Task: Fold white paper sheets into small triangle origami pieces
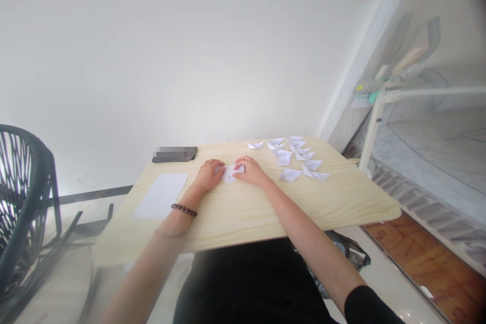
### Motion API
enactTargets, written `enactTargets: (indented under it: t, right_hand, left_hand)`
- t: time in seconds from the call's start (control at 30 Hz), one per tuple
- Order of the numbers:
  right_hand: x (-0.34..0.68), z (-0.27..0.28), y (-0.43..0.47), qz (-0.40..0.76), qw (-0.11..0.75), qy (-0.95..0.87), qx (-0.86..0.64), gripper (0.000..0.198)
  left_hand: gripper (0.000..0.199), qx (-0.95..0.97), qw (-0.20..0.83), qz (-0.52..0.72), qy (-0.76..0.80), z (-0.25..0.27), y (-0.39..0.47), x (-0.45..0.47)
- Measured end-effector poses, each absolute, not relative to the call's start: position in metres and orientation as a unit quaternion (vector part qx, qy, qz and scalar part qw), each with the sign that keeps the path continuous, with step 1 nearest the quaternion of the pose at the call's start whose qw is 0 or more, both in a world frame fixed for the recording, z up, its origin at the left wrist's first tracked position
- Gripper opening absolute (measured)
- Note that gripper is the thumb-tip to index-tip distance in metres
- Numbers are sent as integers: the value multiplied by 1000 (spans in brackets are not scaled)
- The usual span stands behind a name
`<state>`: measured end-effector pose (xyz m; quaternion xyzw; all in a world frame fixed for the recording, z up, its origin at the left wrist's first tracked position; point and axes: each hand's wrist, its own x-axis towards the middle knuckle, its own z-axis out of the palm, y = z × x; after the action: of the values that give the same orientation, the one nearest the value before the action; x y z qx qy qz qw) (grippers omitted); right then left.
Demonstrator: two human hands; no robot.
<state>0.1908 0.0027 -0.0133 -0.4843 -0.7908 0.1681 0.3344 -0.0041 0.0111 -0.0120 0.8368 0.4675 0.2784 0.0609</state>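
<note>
A small folded piece of white paper (229, 175) lies on the light wooden table (243, 212), its lower part narrowing to a point. My left hand (209, 174) presses on its left end with the fingers together. On the other end, my right hand (250, 170) pinches the paper between thumb and fingers. Parts of both ends are hidden under my fingers. To the right stand several folded white paper boats (283, 157) in a loose group. A flat stack or sheet of white paper (161, 195) rests left of my left forearm.
A dark flat object (174, 154), partly pixelated, lies at the table's back left edge. The white wall (228, 61) rises behind the table. A dark woven chair (26, 202) stands at left, and a white metal frame (374, 131) at right.
</note>
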Motion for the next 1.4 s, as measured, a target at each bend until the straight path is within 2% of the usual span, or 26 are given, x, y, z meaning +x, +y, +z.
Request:
enactTargets:
  t: [0.17, 0.33, 0.4, 0.53, 0.6, 0.83, 1.4]
  right_hand:
    - [190, -11, 1, 189, 351, -786, -472, 15]
    - [190, -11, -1, 212, 384, -779, -448, 11]
    - [190, -12, 0, 238, 405, -766, -439, 18]
    - [189, -16, 3, 329, 438, -714, -436, 49]
    - [188, -17, 4, 366, 439, -700, -429, 53]
    - [181, -12, 1, 360, 502, -678, -399, 38]
    - [176, -7, -6, 305, 504, -690, -421, 29]
  left_hand:
    - [26, 820, 93, 299, 480, -9, 9, -4]
    - [27, 777, 235, 345, 472, -3, 3, -3]
    - [28, 766, 262, 366, 459, 0, 1, -2]
    - [28, 746, 267, 414, 449, 4, -2, 1]
    - [29, 732, 279, 433, 446, 6, -3, 2]
    - [56, 669, 374, 457, 450, 10, -6, 4]
    - [48, 678, 349, 439, 475, 13, -8, 9]
